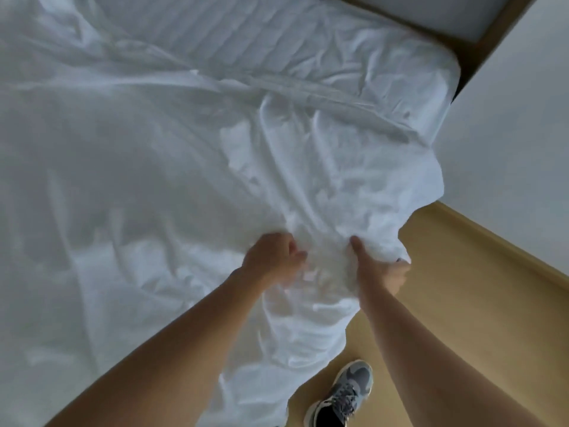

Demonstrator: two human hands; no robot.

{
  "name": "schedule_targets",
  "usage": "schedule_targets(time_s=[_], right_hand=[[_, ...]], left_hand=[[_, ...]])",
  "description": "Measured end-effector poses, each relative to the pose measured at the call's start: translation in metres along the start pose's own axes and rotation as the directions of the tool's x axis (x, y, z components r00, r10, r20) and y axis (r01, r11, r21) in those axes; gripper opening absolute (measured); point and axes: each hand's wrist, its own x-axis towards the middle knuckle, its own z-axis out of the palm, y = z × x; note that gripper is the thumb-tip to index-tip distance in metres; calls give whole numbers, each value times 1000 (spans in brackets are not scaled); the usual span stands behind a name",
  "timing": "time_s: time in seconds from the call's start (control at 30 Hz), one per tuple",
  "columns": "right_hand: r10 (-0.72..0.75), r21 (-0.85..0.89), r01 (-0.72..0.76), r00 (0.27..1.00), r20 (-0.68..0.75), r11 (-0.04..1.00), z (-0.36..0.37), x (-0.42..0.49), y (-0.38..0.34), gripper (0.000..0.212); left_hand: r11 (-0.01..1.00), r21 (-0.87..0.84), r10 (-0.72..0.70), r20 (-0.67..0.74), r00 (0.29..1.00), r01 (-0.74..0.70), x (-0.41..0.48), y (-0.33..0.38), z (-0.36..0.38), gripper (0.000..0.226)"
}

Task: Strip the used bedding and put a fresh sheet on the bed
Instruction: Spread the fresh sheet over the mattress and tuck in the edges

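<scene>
Sheet (154,180) plain white; floor (462,288) tan wood; shoe (345,396) grey/white w/ black opening; wall (508,118) white.

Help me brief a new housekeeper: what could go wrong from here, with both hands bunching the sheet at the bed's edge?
1. The sheet hangs down beside the shoe; a step could catch it and cause a trip.
2. The left hand and right hand grip it close together, so a pull may drag it unevenly or snag at the far mattress corner.
</scene>
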Motion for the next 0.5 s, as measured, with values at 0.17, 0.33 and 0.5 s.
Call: schedule_targets(time_s=[0.17,0.33,0.5], right_hand=[[-848,-366,789,530,-4,494,45,-9,-99,96],[-828,-521,853,291,478,-1,119,-4,-164,67],[-873,-472,860,68,483,-194,126,8,-150,36]], left_hand=[[971,55,-207,-296,932,233,80,-23,-71,61],[992,126,-14,-2,1000,14,86,-20,-48,9],[994,14,-96,-422,901,113,150,-60,-152,47]])
